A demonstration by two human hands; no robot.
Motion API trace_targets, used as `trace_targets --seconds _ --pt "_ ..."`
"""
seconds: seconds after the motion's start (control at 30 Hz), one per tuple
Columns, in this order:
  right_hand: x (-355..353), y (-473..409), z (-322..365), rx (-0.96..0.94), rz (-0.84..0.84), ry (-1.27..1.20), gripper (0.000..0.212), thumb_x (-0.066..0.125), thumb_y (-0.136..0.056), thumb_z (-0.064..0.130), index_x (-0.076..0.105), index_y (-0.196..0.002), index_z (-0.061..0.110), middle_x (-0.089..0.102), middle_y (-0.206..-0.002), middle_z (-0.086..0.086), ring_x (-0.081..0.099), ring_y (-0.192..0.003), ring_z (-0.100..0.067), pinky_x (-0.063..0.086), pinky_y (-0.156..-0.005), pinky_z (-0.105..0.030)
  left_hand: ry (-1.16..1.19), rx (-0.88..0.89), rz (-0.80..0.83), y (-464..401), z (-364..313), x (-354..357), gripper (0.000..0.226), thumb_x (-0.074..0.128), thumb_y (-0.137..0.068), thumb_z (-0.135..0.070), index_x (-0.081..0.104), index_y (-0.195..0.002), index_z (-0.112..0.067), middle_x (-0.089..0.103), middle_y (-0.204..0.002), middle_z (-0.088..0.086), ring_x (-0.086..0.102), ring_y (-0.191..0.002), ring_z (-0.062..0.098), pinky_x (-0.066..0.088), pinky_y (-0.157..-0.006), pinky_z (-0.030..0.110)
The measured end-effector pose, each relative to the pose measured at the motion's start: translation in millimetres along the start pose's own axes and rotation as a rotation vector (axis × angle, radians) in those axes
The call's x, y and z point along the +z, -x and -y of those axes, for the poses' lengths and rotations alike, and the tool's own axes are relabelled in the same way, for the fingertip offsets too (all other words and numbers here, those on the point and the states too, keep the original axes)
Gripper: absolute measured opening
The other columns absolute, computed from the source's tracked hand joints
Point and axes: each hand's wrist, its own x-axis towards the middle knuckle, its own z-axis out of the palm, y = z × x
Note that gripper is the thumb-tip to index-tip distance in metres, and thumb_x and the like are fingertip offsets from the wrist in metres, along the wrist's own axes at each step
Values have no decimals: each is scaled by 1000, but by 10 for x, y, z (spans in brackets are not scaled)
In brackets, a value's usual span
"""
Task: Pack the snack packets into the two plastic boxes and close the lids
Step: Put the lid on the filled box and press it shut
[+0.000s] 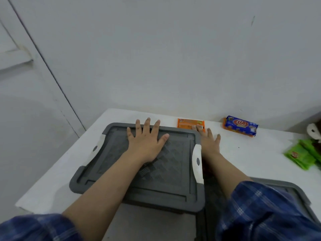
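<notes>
table [231,153] open r of lid [165,173]

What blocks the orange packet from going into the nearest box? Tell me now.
The dark grey plastic lid lies closed over the box, with the left hand flat on it. The right hand already reaches the flat orange snack packet; nothing visible lies between them.

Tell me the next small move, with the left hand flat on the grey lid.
Probably close the right hand on the orange snack packet: its open fingers already reach it beside the grey plastic box lid, where the left hand rests, and it lies unpacked on the white table.
</notes>
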Motion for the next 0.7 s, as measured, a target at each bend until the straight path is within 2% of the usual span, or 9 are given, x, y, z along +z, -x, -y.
trace_targets --seconds 0.13,0.23,0.5,0.6,0.7 --pt "12 64 -91 81 -20 -9 60 22 -103 45 -5 -155 31 -9 -163 4 -6 -150 -31 -4 -114 -67 -3 3 -28 9 1 20 69 10 -91 -69 -7 -150 -37 -13 -161 -3 -19 -145 30 -11 -112 60" --pt "-1 151 -231 139 -31 -32 57 10 -103 49 -4 -155 32 -5 -164 5 -4 -150 -30 -4 -113 -65 -6 3 -29 2 10 30 70 9 -90 -69 -6 -150 -38 -12 -161 -3 -18 -145 30 -10 -112 60" --pt "-6 480 -615 286 -11 -36 56 11 -102 50 -3 -154 36 -3 -164 9 0 -150 -32 -2 -112 -65 6 -2 -10 -30 21 28 71 10 -90 -70 -6 -150 -38 -10 -161 -4 -17 -146 31 -9 -111 61" --pt "-77 644 -599 348 0 -39 56 14 -103 47 2 -155 33 0 -164 4 1 -149 -34 0 -114 -65 28 20 5 12 16 -27 69 13 -92 -67 -6 -151 -36 -12 -161 -3 -17 -146 30 -9 -112 60" --pt "-266 855 -349 421 -73 -236 54 19 -104 44 13 -155 25 6 -164 -4 4 -149 -35 6 -116 -62 50 63 63 100 84 -141 66 16 -97 -60 -8 -152 -33 -21 -159 -2 -20 -145 28 -7 -114 58"
